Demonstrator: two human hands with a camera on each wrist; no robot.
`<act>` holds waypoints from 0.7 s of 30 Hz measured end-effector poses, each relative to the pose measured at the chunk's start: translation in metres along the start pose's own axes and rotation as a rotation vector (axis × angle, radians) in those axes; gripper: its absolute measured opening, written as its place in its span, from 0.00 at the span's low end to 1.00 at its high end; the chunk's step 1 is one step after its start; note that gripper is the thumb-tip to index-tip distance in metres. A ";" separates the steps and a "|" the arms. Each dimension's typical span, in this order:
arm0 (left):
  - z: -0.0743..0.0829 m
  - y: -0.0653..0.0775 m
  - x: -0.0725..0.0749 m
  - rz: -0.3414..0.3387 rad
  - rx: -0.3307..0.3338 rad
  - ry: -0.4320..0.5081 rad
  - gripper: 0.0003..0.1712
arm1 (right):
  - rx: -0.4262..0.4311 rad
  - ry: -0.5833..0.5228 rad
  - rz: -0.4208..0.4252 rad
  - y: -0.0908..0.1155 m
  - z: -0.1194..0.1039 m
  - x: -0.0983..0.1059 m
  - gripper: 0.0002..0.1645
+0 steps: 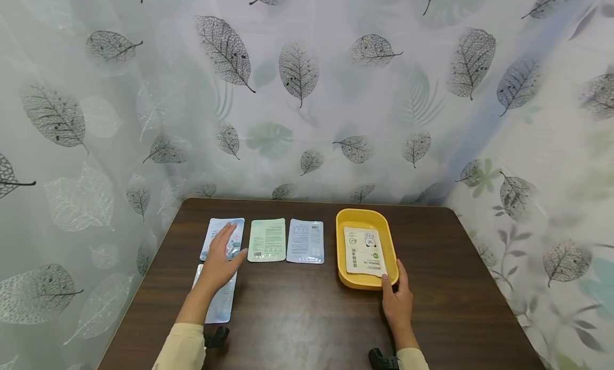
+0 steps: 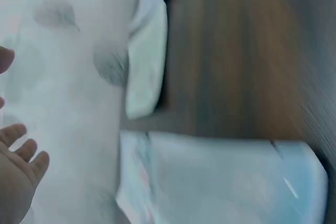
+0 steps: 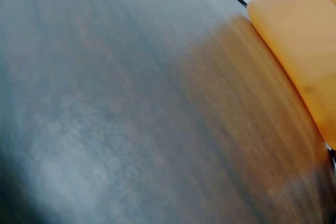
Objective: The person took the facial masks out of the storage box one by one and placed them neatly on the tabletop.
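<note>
My left hand [image 1: 217, 271] is over the left side of the table, fingers extended and holding nothing. Under it lie a blue-white sachet with a floral print [image 1: 210, 238] and, nearer me, a pale blue sachet [image 1: 221, 307], both partly covered by the hand and forearm. My right hand [image 1: 398, 304] grips the near right corner of a yellow tray [image 1: 361, 216], thumb at the rim and fingers along the outer side. In the tray lies a cream packet with a panda drawing [image 1: 363, 251]. The right wrist view shows the tray's side [image 3: 296, 35] but not the hand.
A pale green sachet [image 1: 267, 241] and a pale blue printed sachet [image 1: 305, 242] lie side by side between my hands. The dark wooden table [image 1: 307, 316] meets a leaf-patterned curtain [image 1: 331, 93] at its back edge.
</note>
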State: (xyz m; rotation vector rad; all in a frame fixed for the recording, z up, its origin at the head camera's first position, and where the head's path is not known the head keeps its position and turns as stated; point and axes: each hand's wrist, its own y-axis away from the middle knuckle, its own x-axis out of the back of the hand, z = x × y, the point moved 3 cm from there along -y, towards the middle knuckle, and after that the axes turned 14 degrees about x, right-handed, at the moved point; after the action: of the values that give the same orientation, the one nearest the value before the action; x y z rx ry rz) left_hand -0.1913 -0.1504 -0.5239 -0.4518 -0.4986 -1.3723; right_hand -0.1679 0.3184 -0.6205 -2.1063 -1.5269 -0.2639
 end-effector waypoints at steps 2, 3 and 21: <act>0.015 -0.007 -0.009 -0.018 -0.015 0.038 0.45 | -0.004 -0.005 -0.001 0.000 0.000 0.000 0.40; 0.023 -0.011 -0.013 -0.022 -0.026 0.061 0.45 | -0.004 -0.005 0.000 0.000 0.000 0.000 0.40; 0.152 -0.031 -0.132 -0.207 -0.016 0.433 0.41 | -0.001 0.003 0.008 -0.001 0.001 0.001 0.40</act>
State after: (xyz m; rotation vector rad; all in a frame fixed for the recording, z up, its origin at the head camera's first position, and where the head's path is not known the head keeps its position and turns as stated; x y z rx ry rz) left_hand -0.2498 0.0391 -0.4764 -0.1083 -0.1803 -1.6204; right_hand -0.1692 0.3200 -0.6207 -2.1109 -1.5168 -0.2651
